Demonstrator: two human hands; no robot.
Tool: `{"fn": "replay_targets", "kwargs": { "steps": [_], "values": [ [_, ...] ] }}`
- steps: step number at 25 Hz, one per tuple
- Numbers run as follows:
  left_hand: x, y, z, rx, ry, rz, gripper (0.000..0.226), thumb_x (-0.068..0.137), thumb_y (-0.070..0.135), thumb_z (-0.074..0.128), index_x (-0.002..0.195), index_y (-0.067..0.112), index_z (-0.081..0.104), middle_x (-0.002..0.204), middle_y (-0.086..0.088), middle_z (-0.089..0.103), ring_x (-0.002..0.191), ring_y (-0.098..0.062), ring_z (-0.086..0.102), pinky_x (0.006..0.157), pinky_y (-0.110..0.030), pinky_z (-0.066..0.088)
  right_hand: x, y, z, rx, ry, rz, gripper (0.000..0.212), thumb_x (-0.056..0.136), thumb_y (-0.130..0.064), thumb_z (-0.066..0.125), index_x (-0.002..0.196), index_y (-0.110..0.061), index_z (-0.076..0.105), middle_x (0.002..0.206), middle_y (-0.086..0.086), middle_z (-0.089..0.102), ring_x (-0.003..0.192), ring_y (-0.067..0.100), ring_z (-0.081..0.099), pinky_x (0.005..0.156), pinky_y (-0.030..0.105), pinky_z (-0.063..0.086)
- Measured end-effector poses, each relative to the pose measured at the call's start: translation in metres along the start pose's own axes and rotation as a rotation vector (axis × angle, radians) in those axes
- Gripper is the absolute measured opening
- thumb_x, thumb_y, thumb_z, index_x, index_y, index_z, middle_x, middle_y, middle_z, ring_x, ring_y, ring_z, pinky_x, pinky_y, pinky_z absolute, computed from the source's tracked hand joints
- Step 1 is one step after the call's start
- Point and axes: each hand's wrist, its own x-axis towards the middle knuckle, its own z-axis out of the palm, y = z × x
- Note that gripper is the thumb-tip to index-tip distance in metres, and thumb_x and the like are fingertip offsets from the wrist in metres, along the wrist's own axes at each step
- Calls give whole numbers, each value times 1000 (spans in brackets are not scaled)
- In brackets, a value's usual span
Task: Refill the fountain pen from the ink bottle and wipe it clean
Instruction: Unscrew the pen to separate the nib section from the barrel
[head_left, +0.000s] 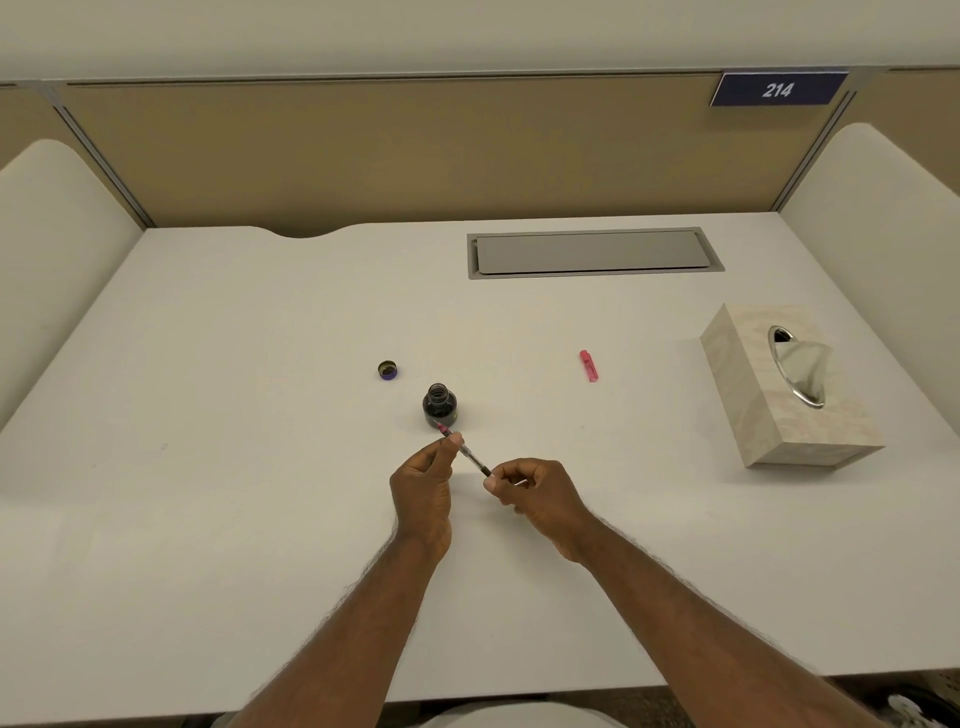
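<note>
An uncapped ink bottle (440, 407) of dark ink stands at the middle of the white desk (208, 467). Its purple cap (387, 370) lies upside down to the bottle's left. Both hands hold the fountain pen (470, 457) just in front of the bottle, slanted, with its pink front end near the bottle's base. My left hand (423, 493) pinches the pen near that end. My right hand (535, 496) pinches the rear end. A pink pen cap (589, 365) lies on the desk to the right.
A beige tissue box (769, 415) with a tissue sticking out stands at the right. A grey cable hatch (592, 252) is set into the desk at the back. Partition walls close off the back and both sides.
</note>
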Motion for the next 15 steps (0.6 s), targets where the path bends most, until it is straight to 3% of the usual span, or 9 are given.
{"fn": "replay_targets", "kwargs": {
  "steps": [4,8,12,15],
  "values": [
    [10,0,-3,-27,46,1,10,84,20,75,88,10,78,87,-1,65,82,-14,53,84,-29,43,4,16,-16,-128,73,-52,9,76,-26,76,77,-19,73,71,-10,66,63,4,52,66,21,43],
    [10,-6,-5,-34,36,-20,8,85,20,75,87,12,78,90,-1,67,84,-15,52,81,-27,42,12,23,-31,-251,281,-145,5,78,-23,75,79,-19,72,81,-5,69,72,4,59,73,21,47],
    [3,-11,-5,7,26,-28,7,86,18,74,87,13,77,91,2,72,86,-12,56,81,-26,43,28,28,-45,-441,592,-175,7,78,-30,72,76,-24,71,76,-5,67,76,17,62,74,37,50],
    [-3,-14,-6,26,20,-30,8,85,17,74,89,11,78,88,7,74,87,-10,59,79,-25,44,40,28,-58,-504,759,-85,7,79,-28,71,78,-21,72,80,1,67,83,26,60,79,38,42]
  ]
}}
